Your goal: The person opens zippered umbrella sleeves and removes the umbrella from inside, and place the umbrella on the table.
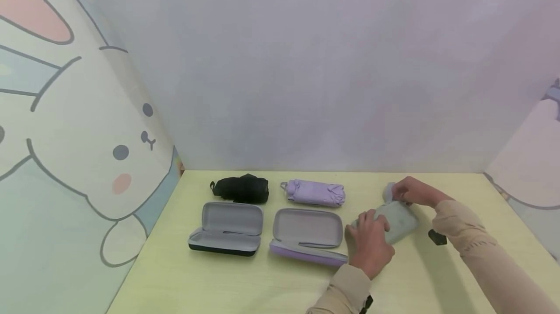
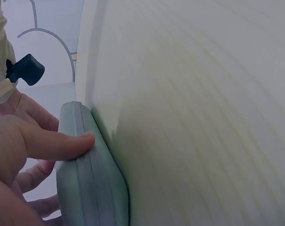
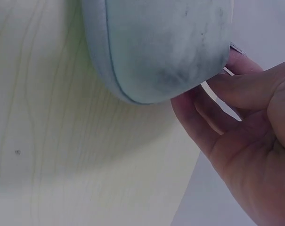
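Observation:
A closed pale green zip case (image 1: 395, 221) sits at the right of the table. My left hand (image 1: 371, 243) grips its near left end; in the left wrist view the thumb (image 2: 67, 145) presses along the seam, with the other fingers across its upper face. At the far edge my right hand (image 1: 413, 191) has its fingers curled against the case, whose rounded end (image 3: 161, 52) meets the fingertips in the right wrist view. Part of those fingertips is hidden behind the case. A pale grey bundle (image 1: 388, 192) shows just behind, partly covered by the right hand.
Left of the hands, a lavender-edged case (image 1: 308, 226) and a black-edged case (image 1: 232, 219) stand open, grey linings showing. Behind them lie a folded lavender umbrella (image 1: 315, 193) and a folded black umbrella (image 1: 242, 189). A wall (image 1: 323, 71) rises at the table's back edge.

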Available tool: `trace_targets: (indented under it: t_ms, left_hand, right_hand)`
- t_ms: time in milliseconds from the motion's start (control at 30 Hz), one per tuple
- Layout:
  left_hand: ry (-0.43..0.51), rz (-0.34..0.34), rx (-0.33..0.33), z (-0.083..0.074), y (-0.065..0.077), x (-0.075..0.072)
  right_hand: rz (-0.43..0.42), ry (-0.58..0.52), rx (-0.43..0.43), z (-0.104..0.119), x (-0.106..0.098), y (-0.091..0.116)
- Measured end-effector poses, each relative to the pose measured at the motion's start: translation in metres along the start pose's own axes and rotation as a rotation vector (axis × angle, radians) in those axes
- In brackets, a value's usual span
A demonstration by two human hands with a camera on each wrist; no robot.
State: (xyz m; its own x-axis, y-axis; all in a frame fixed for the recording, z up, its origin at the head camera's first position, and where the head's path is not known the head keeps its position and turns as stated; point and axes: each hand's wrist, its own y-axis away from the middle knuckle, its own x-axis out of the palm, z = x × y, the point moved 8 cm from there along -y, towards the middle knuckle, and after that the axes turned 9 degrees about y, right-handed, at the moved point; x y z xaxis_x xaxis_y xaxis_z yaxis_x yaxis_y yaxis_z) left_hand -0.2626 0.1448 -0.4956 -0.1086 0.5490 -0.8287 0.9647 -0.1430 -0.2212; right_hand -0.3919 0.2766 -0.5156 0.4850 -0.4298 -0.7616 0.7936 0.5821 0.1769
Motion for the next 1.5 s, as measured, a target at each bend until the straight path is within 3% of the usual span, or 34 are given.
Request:
trace_targets:
  t_ms: [233, 333, 533, 833, 1133, 1500]
  left_hand:
    - [-0.017, -0.001, 0.010, 0.000, -0.001, -0.001]
    - [-0.023, 0.010, 0.003, 0.000, -0.001, 0.000]
    - [-0.011, 0.029, 0.001, 0.001, -0.004, 0.002]
    - [0.046, 0.053, -0.035, 0.006, -0.008, 0.000]
    - [0.077, 0.056, -0.057, 0.011, -0.012, -0.001]
    - [0.114, 0.066, -0.059, 0.015, -0.015, 0.001]
  right_hand:
    - [0.002, 0.003, 0.013, -0.004, 0.001, 0.008]
    - [-0.034, 0.013, 0.002, -0.007, 0.001, 0.010]
    - [-0.125, 0.083, -0.116, -0.005, -0.001, 0.013]
    - [-0.153, 0.194, -0.014, -0.003, -0.005, 0.015]
    - [-0.254, 0.268, -0.023, -0.006, -0.013, 0.021]
    - [-0.306, 0.245, 0.002, -0.015, -0.010, 0.029]
